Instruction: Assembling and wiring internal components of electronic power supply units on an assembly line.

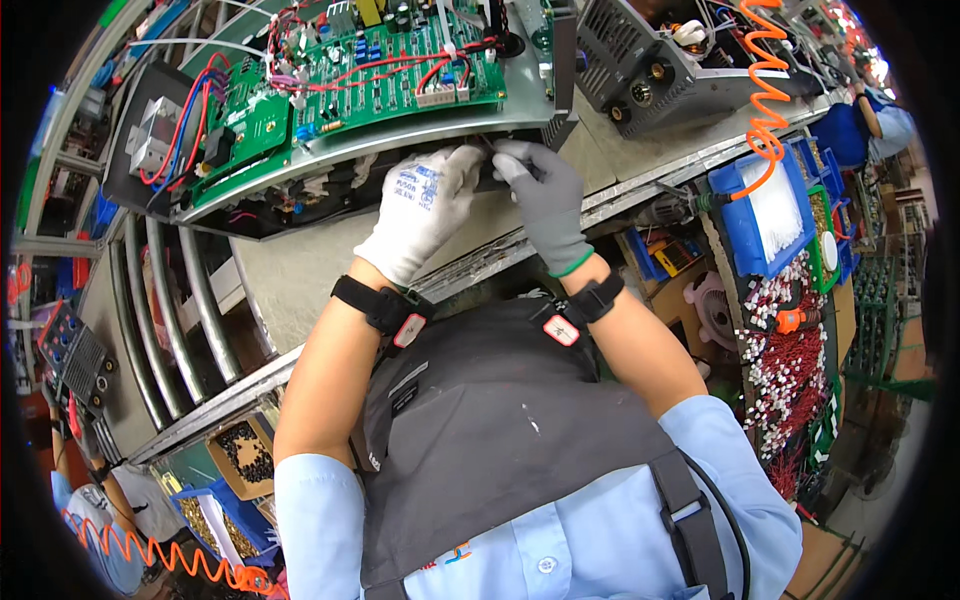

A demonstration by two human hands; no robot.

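White-gloved, my left hand (420, 200) bends its fingers in at the near edge of the open machine (350, 145). My right hand (550, 200), in grey, comes close beside it, thumb and finger near each other. I cannot tell if either hand has hold of a small part, because it is too dark and hidden there. The machine sits on the bench (290, 270), right in front of me.

I think I am doing small, fiddly work low down at that edge, under the metal plate (530, 80). To me, the next move calls for slow, steady fingers and both hands kept close, so nothing slips.

The plate sticks out over my fingertips and blocks my look inside. It carries the green board (385, 95), and red wires (400, 66) run across that and could snag. A grey machine (640, 85) stands to the right, with a curly orange hose (765, 80) hanging by it. Lower down on the right, a blue tray (730, 210) sits near a heap of red and white wires (785, 370).
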